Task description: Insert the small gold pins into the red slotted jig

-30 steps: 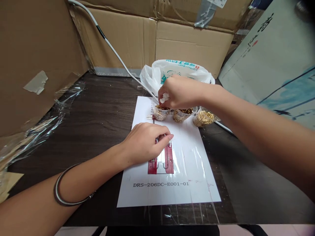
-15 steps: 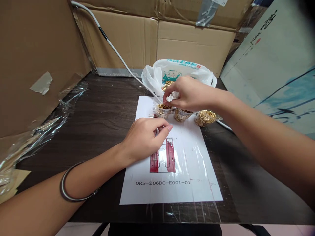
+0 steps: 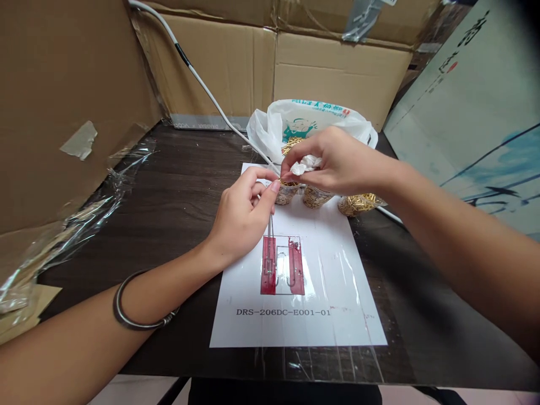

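Observation:
My left hand (image 3: 242, 216) is closed in a pinch on a thin metal wire part (image 3: 270, 228) that hangs down over a white sheet (image 3: 295, 320) with two red strips (image 3: 282, 265). My right hand (image 3: 333, 163) is closed on a crumpled white wad (image 3: 304, 165), and its fingertips meet my left fingertips above a small clear cup of gold pins (image 3: 288, 191). A second cup of pins (image 3: 315, 197) and a small bag of pins (image 3: 358, 203) stand just behind and to the right.
A white plastic bag (image 3: 295, 121) lies behind the cups. Cardboard boxes (image 3: 236, 62) wall the back and left, with a white cable (image 3: 202, 84) running down them. A large pale box (image 3: 472, 107) stands at right. Crumpled clear film (image 3: 63, 225) lies at left on the dark table (image 3: 177, 185).
My left hand lifted off the red strips and rose toward the cups with the wire part. My right hand shifted slightly right and came to meet it.

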{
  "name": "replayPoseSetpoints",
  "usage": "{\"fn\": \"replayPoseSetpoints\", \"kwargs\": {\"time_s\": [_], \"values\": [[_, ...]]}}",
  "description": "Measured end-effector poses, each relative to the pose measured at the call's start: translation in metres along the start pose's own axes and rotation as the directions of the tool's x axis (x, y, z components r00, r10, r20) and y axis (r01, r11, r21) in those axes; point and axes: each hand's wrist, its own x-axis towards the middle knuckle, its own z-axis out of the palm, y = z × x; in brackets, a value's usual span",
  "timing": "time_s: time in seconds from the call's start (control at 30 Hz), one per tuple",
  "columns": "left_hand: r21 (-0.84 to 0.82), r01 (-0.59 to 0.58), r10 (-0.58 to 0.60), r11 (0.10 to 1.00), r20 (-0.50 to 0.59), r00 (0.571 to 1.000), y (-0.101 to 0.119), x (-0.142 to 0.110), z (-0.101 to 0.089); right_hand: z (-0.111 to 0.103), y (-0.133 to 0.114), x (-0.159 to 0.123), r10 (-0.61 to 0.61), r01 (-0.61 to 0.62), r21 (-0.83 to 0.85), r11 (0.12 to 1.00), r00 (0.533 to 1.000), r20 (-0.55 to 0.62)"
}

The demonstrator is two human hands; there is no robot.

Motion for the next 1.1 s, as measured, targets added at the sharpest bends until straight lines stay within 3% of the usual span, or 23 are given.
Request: {"fn": "replayPoseSetpoints", "kwargs": {"time_s": [0.3, 0.37, 0.53, 0.67, 0.83, 0.97, 1.1], "values": [[-0.048, -0.039, 0.036, 0.998, -0.071, 0.997, 0.001, 0.001, 0.000, -0.007, 0.007, 0.000, 0.023, -0.023, 0.033, 0.999, 1.000, 0.021], [-0.049, -0.034, 0.032, 0.998, -0.040, 0.999, 0.001, -0.001, 0.001, -0.010, 0.010, -0.004, 0.072, -0.072, 0.012, 0.997, 0.997, 0.016], [0.034, -0.059, 0.058, 0.998, 0.031, 0.998, 0.004, -0.007, 0.001, -0.018, 0.011, -0.024, 0.224, -0.236, -0.085, 0.968, 0.966, -0.130], [0.082, -0.070, 0.064, 0.994, 0.081, 0.995, 0.007, -0.010, 0.000, -0.012, 0.011, -0.033, 0.311, -0.312, -0.226, 0.923, 0.950, -0.042], [0.052, -0.045, 0.033, 0.998, 0.205, 0.978, 0.008, -0.009, -0.001, -0.002, 0.013, -0.029, 0.335, -0.327, -0.270, 0.906, 0.942, -0.016], [0.092, -0.023, -0.004, 0.995, 0.290, 0.957, 0.008, -0.009, -0.003, 0.001, 0.018, -0.026, 0.325, -0.330, -0.240, 0.913, 0.944, -0.061], [0.152, -0.056, 0.004, 0.987, 0.324, 0.946, 0.010, -0.009, -0.004, -0.003, 0.010, -0.034, 0.324, -0.367, -0.204, 0.907, 0.921, -0.217]]}}
